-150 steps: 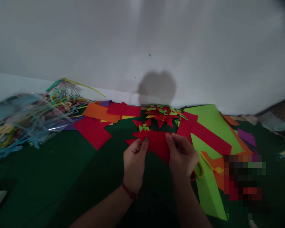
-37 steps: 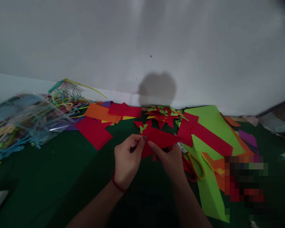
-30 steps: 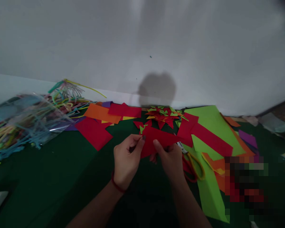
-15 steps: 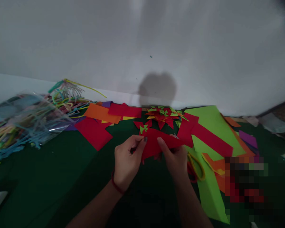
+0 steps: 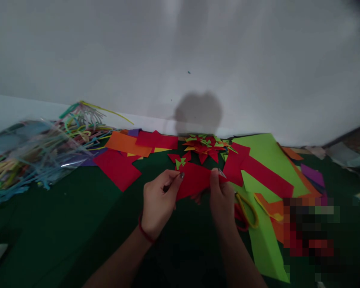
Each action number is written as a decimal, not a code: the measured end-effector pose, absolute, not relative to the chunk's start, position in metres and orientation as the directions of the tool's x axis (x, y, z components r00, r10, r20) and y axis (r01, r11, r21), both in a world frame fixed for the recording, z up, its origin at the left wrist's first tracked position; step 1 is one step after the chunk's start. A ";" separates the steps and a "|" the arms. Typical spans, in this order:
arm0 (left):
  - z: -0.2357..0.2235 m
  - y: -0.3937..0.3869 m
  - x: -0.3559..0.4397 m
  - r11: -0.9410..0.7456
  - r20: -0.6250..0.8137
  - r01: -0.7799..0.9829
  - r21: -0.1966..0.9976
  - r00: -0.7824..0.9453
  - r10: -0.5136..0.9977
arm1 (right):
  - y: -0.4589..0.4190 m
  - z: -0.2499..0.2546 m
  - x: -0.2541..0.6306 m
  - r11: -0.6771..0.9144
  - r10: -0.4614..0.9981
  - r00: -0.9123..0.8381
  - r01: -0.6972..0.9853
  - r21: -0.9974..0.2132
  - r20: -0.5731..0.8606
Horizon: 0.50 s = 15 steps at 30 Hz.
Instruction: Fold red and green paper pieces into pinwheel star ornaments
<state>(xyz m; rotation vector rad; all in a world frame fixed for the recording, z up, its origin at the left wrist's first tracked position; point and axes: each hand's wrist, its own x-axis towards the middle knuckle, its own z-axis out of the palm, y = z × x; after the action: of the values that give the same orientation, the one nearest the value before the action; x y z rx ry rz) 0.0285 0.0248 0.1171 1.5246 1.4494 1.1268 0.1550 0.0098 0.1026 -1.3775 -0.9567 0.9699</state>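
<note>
Clear, crinkled plastic, a bag (image 5: 45,150) of slim, tangled pastel strands, glints at nine o'clock from the held sheet. A flat red square (image 5: 117,170) also lies toward nine, a smooth orange rectangle (image 5: 127,144) at ten. At eight, the left hand (image 5: 159,202) pinches the left edge of the matte red sheet (image 5: 195,180), mid-view above the dark green surface (image 5: 108,224). Spiky cut-paper shapes (image 5: 202,146) pile up at twelve. The right hand (image 5: 222,200), at four, grips the sheet's right end, thumb in front; beyond it, scissors (image 5: 253,214) show looped yellow and red handles. Bright green paper (image 5: 267,154) spreads toward three.
</note>
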 end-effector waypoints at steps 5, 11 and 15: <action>0.116 0.029 0.026 -0.079 0.082 0.348 0.934 0.005 0.997 | 0.014 0.106 0.166 -0.014 0.931 0.365 0.096 -0.995 0.022; 0.113 0.035 0.021 -0.085 0.078 0.367 0.926 0.035 0.996 | 0.013 0.109 0.186 -0.044 0.988 0.153 0.121 -0.992 -0.025; 0.110 0.038 0.019 -0.103 0.091 0.386 0.917 0.049 0.995 | 0.012 0.110 0.194 -0.075 0.996 0.057 0.157 -0.985 -0.067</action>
<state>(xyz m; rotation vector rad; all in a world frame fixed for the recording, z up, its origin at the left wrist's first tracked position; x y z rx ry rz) 0.0191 0.0384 0.1104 1.5907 1.4246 1.0439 0.1941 0.0122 0.1097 -1.4040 -1.2521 1.1433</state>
